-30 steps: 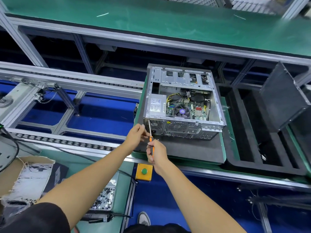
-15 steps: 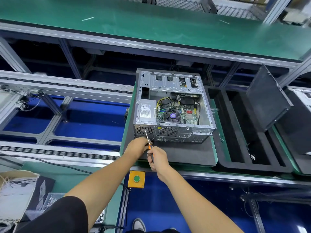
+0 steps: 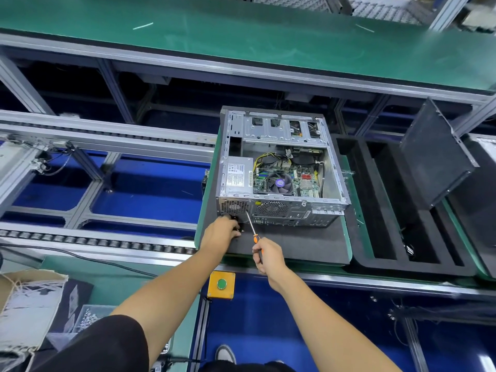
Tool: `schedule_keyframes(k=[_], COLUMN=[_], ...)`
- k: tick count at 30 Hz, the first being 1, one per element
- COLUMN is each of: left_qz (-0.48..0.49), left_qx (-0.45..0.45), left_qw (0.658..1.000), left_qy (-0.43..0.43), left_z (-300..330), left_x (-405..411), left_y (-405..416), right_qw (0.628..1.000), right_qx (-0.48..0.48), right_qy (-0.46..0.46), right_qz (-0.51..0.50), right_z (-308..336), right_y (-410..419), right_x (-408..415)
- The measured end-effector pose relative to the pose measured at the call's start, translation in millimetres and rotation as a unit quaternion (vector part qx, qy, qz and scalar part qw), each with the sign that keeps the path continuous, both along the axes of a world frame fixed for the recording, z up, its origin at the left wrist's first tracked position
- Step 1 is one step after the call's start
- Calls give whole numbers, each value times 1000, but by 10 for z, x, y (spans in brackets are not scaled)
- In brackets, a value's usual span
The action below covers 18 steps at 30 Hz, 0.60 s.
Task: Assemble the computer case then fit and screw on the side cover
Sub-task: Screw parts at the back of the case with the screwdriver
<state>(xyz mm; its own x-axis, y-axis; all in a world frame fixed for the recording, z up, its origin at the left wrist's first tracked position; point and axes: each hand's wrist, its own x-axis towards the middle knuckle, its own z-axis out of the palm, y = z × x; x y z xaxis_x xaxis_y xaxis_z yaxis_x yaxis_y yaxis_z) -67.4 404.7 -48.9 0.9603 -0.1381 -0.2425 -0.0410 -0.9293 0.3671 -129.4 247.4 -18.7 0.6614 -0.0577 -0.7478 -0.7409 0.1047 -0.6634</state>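
The left hand (image 3: 220, 233) has dropped from the screwdriver (image 3: 253, 232) shaft to the near left corner of the computer case (image 3: 281, 167), fingers curled against its perforated steel rear panel; what they pinch cannot be told. The right hand (image 3: 268, 257) grips the orange handle, tip raised clear. Judged: fastening is paused. The case lies open on a black foam pad (image 3: 295, 245); the flat dark side cover (image 3: 434, 154) leans far right.

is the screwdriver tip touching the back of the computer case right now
Cannot tell. In the head view the screwdriver, held in the right hand, ends against the computer case rear panel, but contact or gap isn't plain.
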Motion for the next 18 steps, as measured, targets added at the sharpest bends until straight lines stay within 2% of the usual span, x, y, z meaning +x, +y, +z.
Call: schedule_keyframes(k=[6, 7, 9, 11, 14, 18], left_qz=[23, 42, 124, 193, 247, 336], left_qx=[-8, -33, -140, -257, -361, -542], left_qw=[999, 998, 981, 946, 899, 766], left_qy=[-38, -45, -50, -42, -5, 79], left_z=[-23, -25, -23, -29, -14, 53], left_x=[-79, -96, -136, -190, -297, -428], left_y=[-61, -51, 7, 88, 153, 105], right_qw=[1000, 999, 998, 998, 996, 989], right_qx=[-20, -27, -37, -38, -38, -42], right_qy=[16, 14, 6, 0, -16, -42], right_qz=[18, 28, 46, 56, 80, 132], right_z=[-51, -53, -54, -40, -30, -14], right_y=[-75, -91, -109, -109, -74, 9], right_x=[-48, -62, -89, -112, -154, -220])
